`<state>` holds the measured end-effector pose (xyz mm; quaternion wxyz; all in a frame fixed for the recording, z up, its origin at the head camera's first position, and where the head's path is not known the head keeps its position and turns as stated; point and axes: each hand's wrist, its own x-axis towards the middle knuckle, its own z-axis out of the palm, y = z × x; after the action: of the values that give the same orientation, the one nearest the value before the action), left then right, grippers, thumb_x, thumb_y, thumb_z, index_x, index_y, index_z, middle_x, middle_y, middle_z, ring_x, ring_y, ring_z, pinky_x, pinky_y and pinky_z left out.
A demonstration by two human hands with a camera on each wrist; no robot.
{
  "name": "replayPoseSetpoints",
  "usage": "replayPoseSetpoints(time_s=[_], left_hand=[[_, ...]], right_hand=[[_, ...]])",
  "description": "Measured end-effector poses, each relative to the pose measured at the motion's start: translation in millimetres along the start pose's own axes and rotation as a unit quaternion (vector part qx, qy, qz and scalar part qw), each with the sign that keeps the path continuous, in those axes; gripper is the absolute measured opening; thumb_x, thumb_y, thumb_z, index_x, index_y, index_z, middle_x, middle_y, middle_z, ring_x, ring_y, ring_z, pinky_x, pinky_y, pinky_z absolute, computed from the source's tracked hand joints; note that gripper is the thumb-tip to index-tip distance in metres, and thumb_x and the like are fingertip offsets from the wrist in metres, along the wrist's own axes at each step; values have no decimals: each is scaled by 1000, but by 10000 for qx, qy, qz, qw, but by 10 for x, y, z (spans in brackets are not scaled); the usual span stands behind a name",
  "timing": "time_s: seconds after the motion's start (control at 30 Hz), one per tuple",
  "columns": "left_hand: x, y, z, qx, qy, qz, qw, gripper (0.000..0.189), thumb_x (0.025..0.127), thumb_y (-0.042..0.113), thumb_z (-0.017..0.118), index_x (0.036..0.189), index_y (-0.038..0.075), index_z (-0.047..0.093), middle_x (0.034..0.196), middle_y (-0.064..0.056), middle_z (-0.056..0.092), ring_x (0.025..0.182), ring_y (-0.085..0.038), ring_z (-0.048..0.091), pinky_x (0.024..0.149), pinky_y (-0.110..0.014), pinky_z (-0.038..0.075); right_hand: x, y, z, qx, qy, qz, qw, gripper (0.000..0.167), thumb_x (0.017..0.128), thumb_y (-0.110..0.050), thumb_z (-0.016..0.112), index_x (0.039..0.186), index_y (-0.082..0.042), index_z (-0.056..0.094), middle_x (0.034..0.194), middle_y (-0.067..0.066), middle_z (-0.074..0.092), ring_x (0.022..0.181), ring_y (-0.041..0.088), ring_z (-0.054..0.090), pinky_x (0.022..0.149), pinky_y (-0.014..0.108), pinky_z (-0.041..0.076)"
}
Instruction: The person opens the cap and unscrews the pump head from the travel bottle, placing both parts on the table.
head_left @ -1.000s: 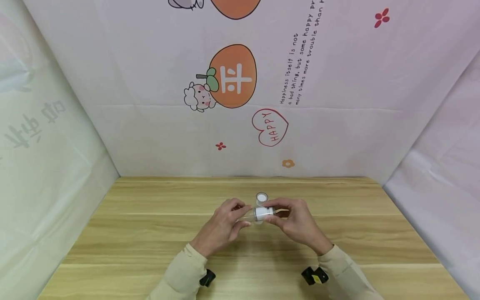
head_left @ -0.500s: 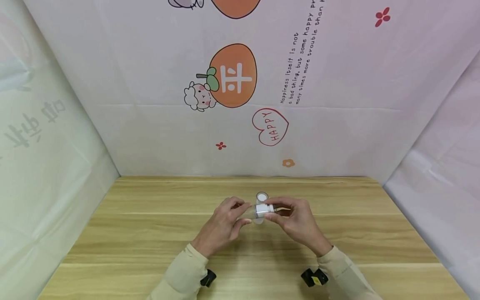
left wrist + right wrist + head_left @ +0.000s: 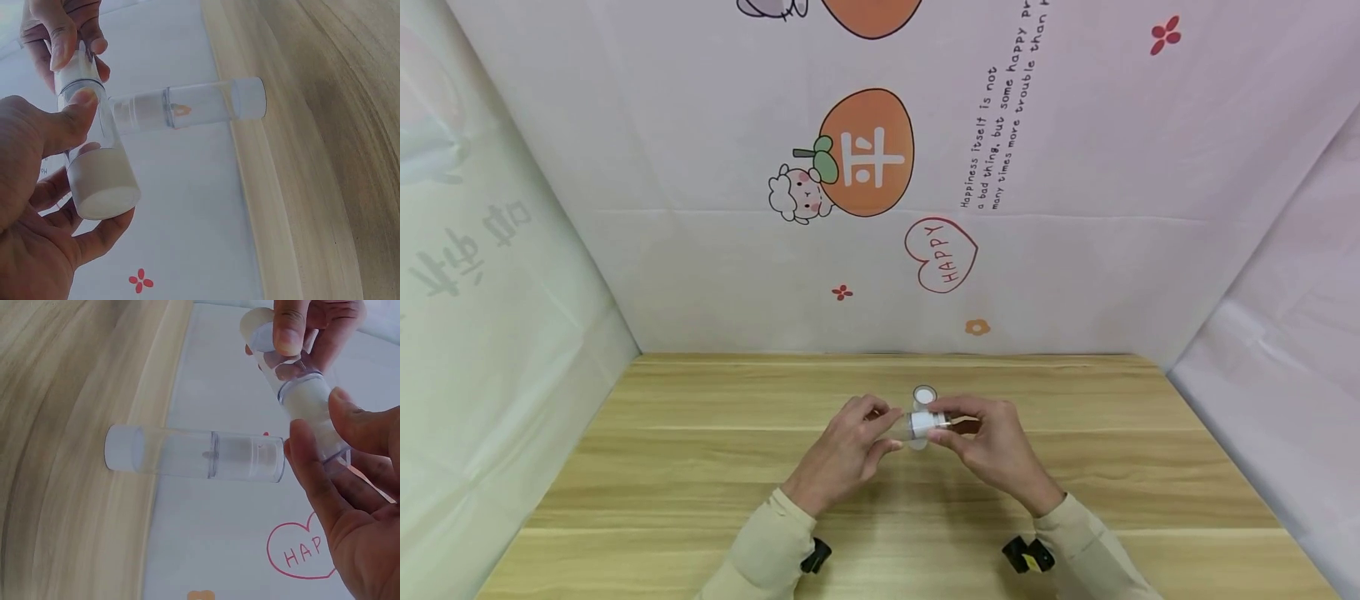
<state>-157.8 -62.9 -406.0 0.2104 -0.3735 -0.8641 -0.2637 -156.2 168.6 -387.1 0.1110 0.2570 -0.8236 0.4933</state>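
Note:
Both hands hold one clear cylindrical bottle (image 3: 919, 425) up above the table, lying nearly level between them in the head view. My left hand (image 3: 850, 442) grips its clear body near the white base (image 3: 105, 182), thumb pressed on the side. At the other end, my right hand (image 3: 1000, 446) pinches the clear cap over the white top part (image 3: 312, 403) between thumb and fingers. A second bottle of the same kind (image 3: 178, 453) stands upright on the table just behind, capped, with a white base; in the head view the held bottle partly covers it.
The wood-grain table (image 3: 700, 483) reaches back to a white printed cloth (image 3: 737, 275) hung behind it. Similar cloth walls (image 3: 512, 333) close off both sides. A black strap piece (image 3: 815, 556) shows beside the left sleeve, another (image 3: 1028, 553) beside the right.
The held bottle shifted slightly up and then back down between the hands, and its white part shows a little differently. Both hands keep their grip; the standing bottle stays put.

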Motion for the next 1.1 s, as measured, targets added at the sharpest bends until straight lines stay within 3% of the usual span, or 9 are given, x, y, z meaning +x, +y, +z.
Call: replayPoseSetpoints(time_s=[0.27,0.5,0.77,1.1], left_hand=[[-16,-5,-17,77,-258,72,9996,39,89,15,79,125,5,71,110,-5,62,99,-18,59,83,-28,54],[-22,-40,-14,-22,-191,265,9995,38,89,14,79,125,4,71,111,-6,62,98,-18,60,82,-27,54],[-22,-57,-1,-148,70,324,9993,38,91,14,77,126,2,69,113,-8,63,100,-20,61,81,-26,55],[-27,-72,21,-283,195,118,9993,36,91,16,76,123,1,70,111,-9,64,91,-16,58,72,-23,53]], right_hand=[[19,6,-46,68,-456,50,9989,29,80,6,82,108,3,75,108,17,74,87,28,74,71,30,60],[37,13,-102,262,-689,311,9968,28,83,4,81,111,1,75,111,17,73,90,24,73,73,31,60],[32,52,-100,634,-437,383,9963,26,84,2,80,110,0,76,110,15,74,94,30,72,74,31,60],[30,35,-78,365,0,331,9988,26,82,2,82,107,-2,76,103,8,76,91,21,72,74,32,60]])
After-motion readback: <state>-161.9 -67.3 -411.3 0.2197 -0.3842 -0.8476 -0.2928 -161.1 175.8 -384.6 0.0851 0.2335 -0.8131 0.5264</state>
